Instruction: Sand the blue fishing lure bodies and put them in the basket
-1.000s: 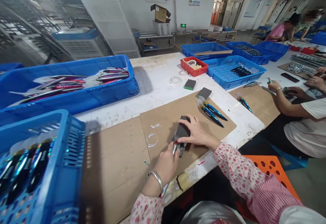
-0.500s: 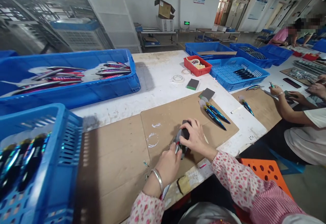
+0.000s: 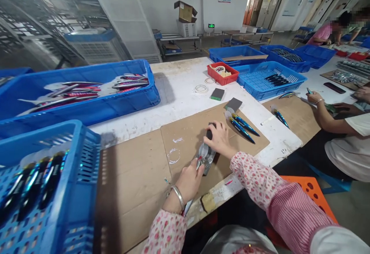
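Note:
My left hand (image 3: 189, 179), a bracelet at its wrist, is closed around a fishing lure (image 3: 199, 163), mostly hidden by the fingers. The lure's clear round lip (image 3: 203, 149) lies against a long dark grey sanding block (image 3: 209, 161) on the cardboard. My right hand (image 3: 219, 137) grips the far end of that block with bent fingers. To the right, two blue fishing lures (image 3: 242, 129) with clear lips rest on the cardboard sheet (image 3: 138, 169). Beyond them lie two more dark blocks, one grey (image 3: 233, 104) and one green-sided (image 3: 217, 94).
Blue crates with lures stand at the left, one far (image 3: 124, 105) and one near (image 3: 78, 161). A tape roll (image 3: 201, 88), a red basket (image 3: 222, 79) and a blue basket (image 3: 257, 94) sit farther back. A co-worker's hand (image 3: 315, 97) is at the right.
My right hand has shifted slightly away from my left hand, showing more of the lip and the block. My left hand keeps its hold on the lure.

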